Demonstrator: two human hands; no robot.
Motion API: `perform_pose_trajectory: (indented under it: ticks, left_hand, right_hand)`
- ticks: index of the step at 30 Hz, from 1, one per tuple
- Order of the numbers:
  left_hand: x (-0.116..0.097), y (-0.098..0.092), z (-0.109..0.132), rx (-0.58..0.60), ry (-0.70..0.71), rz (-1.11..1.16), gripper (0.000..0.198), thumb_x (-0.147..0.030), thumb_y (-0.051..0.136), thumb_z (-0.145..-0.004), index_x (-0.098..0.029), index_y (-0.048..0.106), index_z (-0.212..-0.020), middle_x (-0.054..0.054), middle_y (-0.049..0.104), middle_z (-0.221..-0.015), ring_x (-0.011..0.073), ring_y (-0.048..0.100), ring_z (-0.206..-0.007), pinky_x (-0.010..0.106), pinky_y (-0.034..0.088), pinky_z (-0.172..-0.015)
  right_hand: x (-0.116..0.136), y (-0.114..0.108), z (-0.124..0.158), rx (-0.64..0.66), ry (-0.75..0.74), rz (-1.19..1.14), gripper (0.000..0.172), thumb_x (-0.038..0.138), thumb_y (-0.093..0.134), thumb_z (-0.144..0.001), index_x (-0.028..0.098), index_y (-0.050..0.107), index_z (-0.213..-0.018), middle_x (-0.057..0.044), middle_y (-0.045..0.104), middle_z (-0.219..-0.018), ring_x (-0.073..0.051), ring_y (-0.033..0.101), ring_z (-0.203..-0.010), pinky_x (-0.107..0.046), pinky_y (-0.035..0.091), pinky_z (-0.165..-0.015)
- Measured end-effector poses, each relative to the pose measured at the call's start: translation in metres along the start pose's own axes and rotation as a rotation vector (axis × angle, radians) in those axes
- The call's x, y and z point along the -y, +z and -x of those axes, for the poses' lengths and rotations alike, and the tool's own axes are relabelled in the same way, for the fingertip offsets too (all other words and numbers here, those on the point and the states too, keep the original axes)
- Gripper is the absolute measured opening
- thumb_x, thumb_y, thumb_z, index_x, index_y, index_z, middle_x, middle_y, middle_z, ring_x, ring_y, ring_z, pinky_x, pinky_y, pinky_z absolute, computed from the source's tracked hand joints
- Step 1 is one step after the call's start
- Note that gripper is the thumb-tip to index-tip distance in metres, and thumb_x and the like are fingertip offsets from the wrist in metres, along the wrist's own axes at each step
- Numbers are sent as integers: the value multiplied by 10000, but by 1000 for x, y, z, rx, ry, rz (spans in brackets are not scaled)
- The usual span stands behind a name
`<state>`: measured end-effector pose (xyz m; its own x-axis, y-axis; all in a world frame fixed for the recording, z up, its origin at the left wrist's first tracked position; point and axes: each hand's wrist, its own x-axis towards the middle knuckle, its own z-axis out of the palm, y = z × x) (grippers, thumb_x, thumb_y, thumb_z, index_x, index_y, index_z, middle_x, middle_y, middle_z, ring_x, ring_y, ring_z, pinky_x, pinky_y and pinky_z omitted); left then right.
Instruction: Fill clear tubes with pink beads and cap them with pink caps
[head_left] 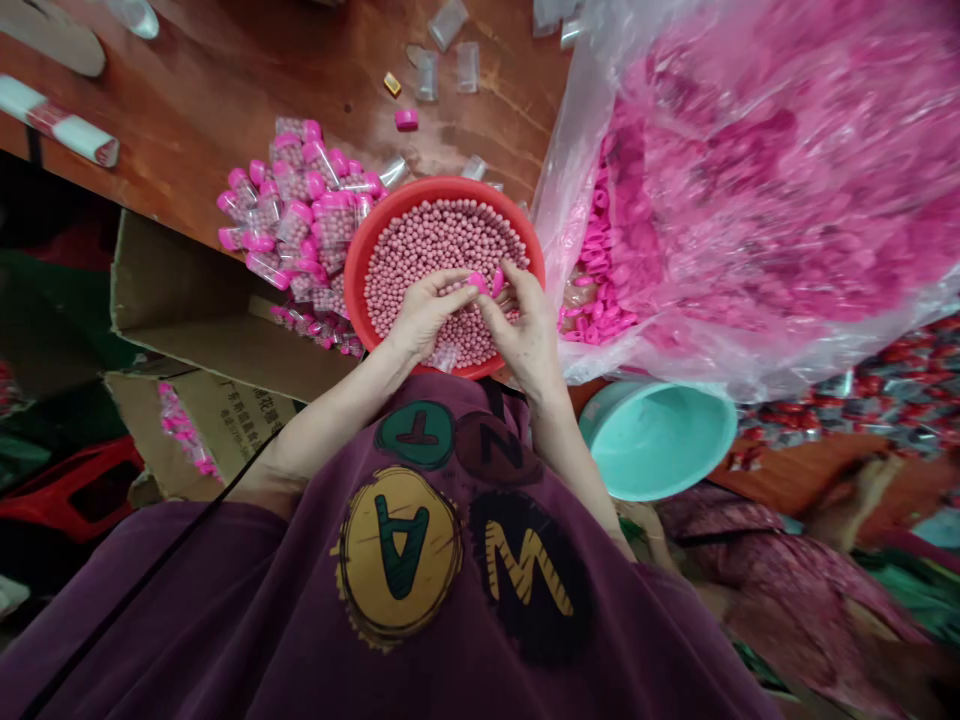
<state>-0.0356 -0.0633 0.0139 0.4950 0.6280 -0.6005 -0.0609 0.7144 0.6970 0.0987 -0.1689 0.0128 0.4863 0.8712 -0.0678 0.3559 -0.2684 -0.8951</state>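
Note:
Over a red basin [358, 320] of small pink beads [435, 240], my two hands meet close together. My left hand [429, 318] is closed, thumb and forefinger pinching a bright pink cap [476, 283]. In my right hand [529, 325], curled fingers hold a second pink cap [498, 281], while its thumb reaches toward the first. Whether a container is joined to either cap is hidden by the fingers. A transparent plastic container [444, 357] lies on the beads near the basin's front rim. Left of the basin is a heap of bead-filled containers with pink caps [300, 215].
A large plastic bag [720, 180] of pink caps lies right of the basin. A turquoise basin [660, 440] stands in front of it. Cardboard boxes [217, 330] sit at the left table edge. Transparent containers [467, 67] lie at the back. Another person's patterned clothing [795, 590] shows lower right.

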Motion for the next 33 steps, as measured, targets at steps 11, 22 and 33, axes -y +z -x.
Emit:
perform_pose_trajectory:
  ticks: [11,22,33]
  left_hand:
    - [12,6,-1,-43,-147,102,184,-228,960,-864,-193,901,-1036,53,885,-1064,182,791,-1065,335,597,-1071]
    - [0,2,-1,45,-248,79,101,-130,861,-925,-162,886,-1017,47,877,-1022,140,766,-954,295,583,-1050]
    - [13,3,-11,55,-322,152,89,-164,749,-991,-173,835,-971,56,828,-960,220,780,-1048,394,628,-1062]
  right_hand:
    - [2,28,5,153,28,413,877,408,840,-953,112,460,-1686,-277,597,-1671,-475,576,-1553,-777,461,-1311]
    - [-19,27,5,127,-55,354,737,370,814,-897,175,552,-1557,-206,702,-1508,-420,672,-1421,-723,542,-1255]
    - [-28,21,7,141,-72,91,962,515,866,-924,266,386,-1719,-149,586,-1700,-392,523,-1665,-696,443,-1405]
